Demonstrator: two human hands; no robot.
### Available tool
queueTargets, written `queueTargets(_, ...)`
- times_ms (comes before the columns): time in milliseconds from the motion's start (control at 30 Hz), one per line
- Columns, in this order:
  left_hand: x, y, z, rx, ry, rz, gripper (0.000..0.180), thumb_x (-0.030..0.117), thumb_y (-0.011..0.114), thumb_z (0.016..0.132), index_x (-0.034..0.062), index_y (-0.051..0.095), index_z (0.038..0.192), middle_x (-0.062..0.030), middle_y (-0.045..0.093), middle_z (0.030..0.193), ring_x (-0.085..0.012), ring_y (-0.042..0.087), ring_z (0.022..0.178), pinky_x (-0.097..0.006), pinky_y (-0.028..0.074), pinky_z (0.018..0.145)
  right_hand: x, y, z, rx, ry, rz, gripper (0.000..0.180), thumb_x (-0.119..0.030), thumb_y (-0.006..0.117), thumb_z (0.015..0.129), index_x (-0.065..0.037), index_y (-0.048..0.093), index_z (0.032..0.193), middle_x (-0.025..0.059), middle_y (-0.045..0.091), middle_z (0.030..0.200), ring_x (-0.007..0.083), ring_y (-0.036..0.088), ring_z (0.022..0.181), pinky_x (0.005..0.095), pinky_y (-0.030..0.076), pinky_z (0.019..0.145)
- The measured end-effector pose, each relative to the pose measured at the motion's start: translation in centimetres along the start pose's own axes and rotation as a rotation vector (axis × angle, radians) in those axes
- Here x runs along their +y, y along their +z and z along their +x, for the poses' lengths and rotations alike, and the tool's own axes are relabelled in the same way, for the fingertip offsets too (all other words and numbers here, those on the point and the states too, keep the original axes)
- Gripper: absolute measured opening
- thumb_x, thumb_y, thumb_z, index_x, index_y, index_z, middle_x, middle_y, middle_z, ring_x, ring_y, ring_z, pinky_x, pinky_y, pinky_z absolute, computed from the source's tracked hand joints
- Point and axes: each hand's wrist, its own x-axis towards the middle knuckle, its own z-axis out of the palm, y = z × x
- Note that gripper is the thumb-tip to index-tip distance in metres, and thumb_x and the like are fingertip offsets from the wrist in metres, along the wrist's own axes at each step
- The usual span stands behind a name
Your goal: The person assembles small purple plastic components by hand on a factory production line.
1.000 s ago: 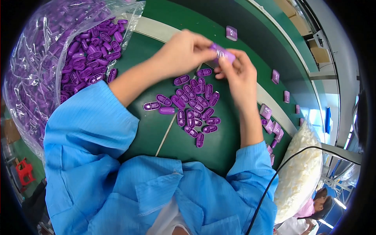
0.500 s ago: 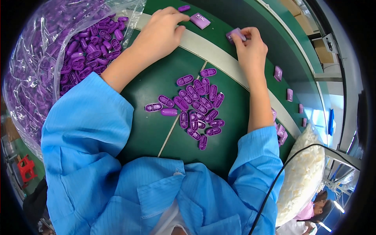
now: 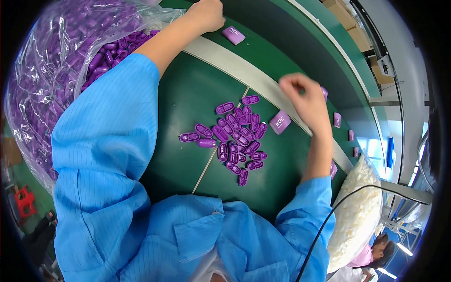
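Observation:
My left hand point(image 3: 206, 16) reaches over the green belt at the top edge, its fingers curled; their tips are partly cut off, and what they hold, if anything, is hidden. Beside it, a flat purple case point(image 3: 234, 35) with white lettering lies on the belt. Closer in, another purple case point(image 3: 280, 122) rests on the green table against the pale rail. My right hand point(image 3: 307, 101), slightly blurred, hovers above that rail, thumb and fingers bent together with nothing seen in them. Left of the nearer case spreads a loose group of purple oval shells point(image 3: 239, 134), most with the hollow side up.
A large clear bag point(image 3: 51, 89) full of purple shells stands at the left. More purple cases point(image 3: 337, 120) sit along the belt at right. A bag of cream-coloured pieces point(image 3: 354, 221) and a black cable point(image 3: 324, 221) are at the lower right.
My right hand has let go of a purple case, now on the table by the rail, and has drawn nearer. My left hand has moved farther up. The belt's cases have shifted left.

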Motion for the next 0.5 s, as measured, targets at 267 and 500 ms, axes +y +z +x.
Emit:
queueTargets(267,1.3,-1.2,-4.1,0.534,0.345,-0.345,0.016,0.017,0.062,0.074,0.0011,0.065,0.074,-0.0188,0.062,0.076,-0.0333,0.062,0.075,-0.04,0.05,0.07,-3.7,9.0,10.4,0.251,-0.177,-0.345,0.041,-0.035,0.066,0.074,0.001,0.063,0.093,0.017,0.06,0.095,0.0332,0.053,0.098,0.0405,0.043,0.084)
queueTargets(500,4.1,-2.2,-7.3,-0.276,-0.137,-1.104,0.034,0.019,0.062,0.082,0.0045,0.058,0.113,-0.004,0.061,0.089,-0.0095,0.058,0.073,-0.021,0.049,0.068,-2.6,2.6,1.5,0.134,-0.084,0.348,0.02,-0.01,0.064,0.074,-0.001,0.06,0.091,0.0138,0.064,0.083,0.0252,0.063,0.067,0.0307,0.05,0.063)
